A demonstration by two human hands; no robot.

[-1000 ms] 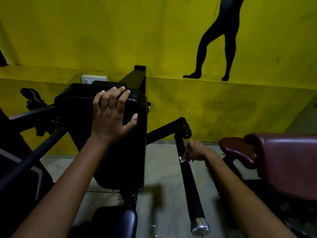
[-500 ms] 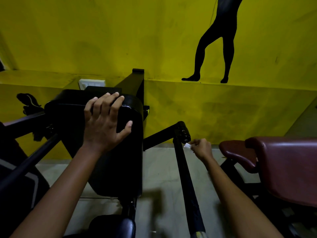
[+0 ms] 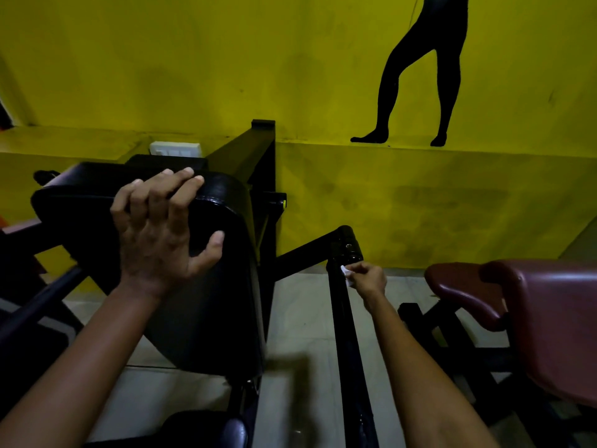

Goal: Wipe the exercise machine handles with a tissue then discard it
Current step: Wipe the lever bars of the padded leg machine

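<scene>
Right hand (image 3: 366, 279) is sliding up the handle (image 3: 340, 305), fingers pinching the tissue (image 3: 345, 270); left hand (image 3: 158, 231) is gripping the pad (image 3: 223, 286). Still mid-wipe, nothing discarded yet.

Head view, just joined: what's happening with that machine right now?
A person is wiping the machine's black handle bar. The right hand pinches a white tissue against the bar's top end, just below the joint. The left hand grips the black pad, bracing. The tissue is not yet discarded.
</scene>
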